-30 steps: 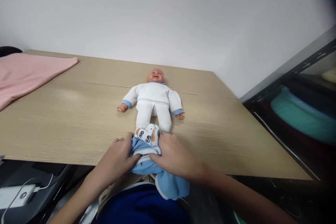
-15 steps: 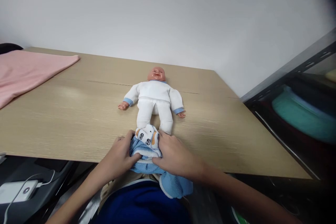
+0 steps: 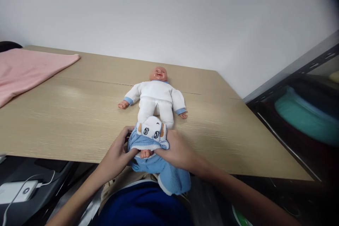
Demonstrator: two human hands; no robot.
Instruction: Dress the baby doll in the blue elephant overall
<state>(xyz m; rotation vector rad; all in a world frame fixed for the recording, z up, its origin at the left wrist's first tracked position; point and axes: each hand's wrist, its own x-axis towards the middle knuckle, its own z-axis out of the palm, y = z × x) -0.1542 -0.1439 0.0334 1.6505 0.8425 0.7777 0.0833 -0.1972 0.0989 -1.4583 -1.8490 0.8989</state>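
Note:
A baby doll [image 3: 156, 91] in a white top with blue cuffs lies on its back on the table, its head toward the wall. Blue fleecy pants [image 3: 174, 176] with a white animal face sit around the doll's lower leg at the table's near edge. One small doll foot [image 3: 145, 153] shows through an opening in the cloth. My left hand [image 3: 124, 148] grips the left side of that opening, thumb inside. On the other side, my right hand [image 3: 174, 148] pinches the cloth edge near the animal face. The doll's other foot is hidden.
A pink cloth [image 3: 31, 67] lies on the left of the wooden table [image 3: 225, 137]. Below left, a white power bank [image 3: 18, 191] with a cable rests on a dark seat. A dark metal shelf with a teal item [image 3: 304, 113] stands at the right.
Both hands have pulled the blue cloth slightly up the doll's leg, away from me. The doll's foot now shows in the opening, and the animal face has moved up and turned more toward view.

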